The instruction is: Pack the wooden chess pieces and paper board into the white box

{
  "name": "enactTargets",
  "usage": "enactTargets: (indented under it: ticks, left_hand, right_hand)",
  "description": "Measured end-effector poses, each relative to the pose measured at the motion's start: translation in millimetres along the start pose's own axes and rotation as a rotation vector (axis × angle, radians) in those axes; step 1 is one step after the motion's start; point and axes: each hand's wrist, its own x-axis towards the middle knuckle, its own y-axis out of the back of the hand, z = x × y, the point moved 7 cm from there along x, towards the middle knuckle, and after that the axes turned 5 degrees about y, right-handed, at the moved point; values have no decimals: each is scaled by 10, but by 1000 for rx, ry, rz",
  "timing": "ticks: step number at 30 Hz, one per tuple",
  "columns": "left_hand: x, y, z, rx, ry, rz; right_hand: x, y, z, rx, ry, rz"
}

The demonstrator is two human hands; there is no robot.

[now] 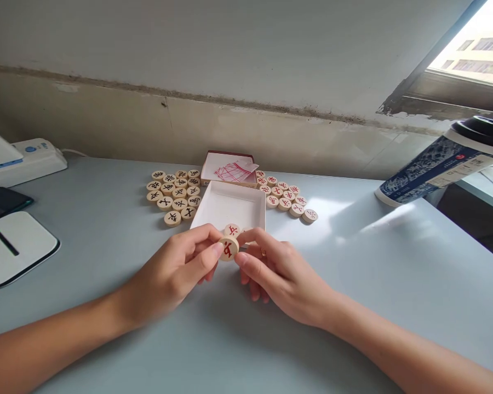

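Observation:
Between the thumb and fingers of my left hand (184,268) is a round Chinese chess piece (229,249) with a red character. The fingertips of my right hand (277,271) close on the same piece from the other side. Just beyond it, a white open box (229,200) lies on the table, with another red-marked piece (231,230) in its near part; my fingers partly hide that end. Black-marked pieces (179,192) are grouped left of the box. Red-marked pieces (288,195) lie to its right.
Behind the white box stands a second box part (229,167) holding a folded sheet with red lines. A patterned paper cup (431,164) with a black lid is at the right. On the left are a white device (16,249), a dark phone (4,204) and a power strip (41,156).

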Motion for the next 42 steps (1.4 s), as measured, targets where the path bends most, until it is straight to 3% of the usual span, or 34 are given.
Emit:
enactTargets:
  ticks: [6,14,22,27,34,42]
  left_hand:
    - [-2,-6,-17,24,14,17]
    - [-5,32,-76,69,91,81]
    - [-23,-78,-101,56,75,-76]
    - [-25,-89,-59,69,75,-104]
    - [6,-52,-19,78,53,-86]
    - [-13,-89,-88,79,97,-109]
  right_hand:
    - [9,-2,21,119,-47,12]
    - [0,-22,11,32,26,-22]
    - [-54,57,-114,-183,230,114]
    - [-91,30,-158,-267,323,133]
    - [-64,44,-120,-247,305,124]
    - [-90,65,-177,-421,356,216]
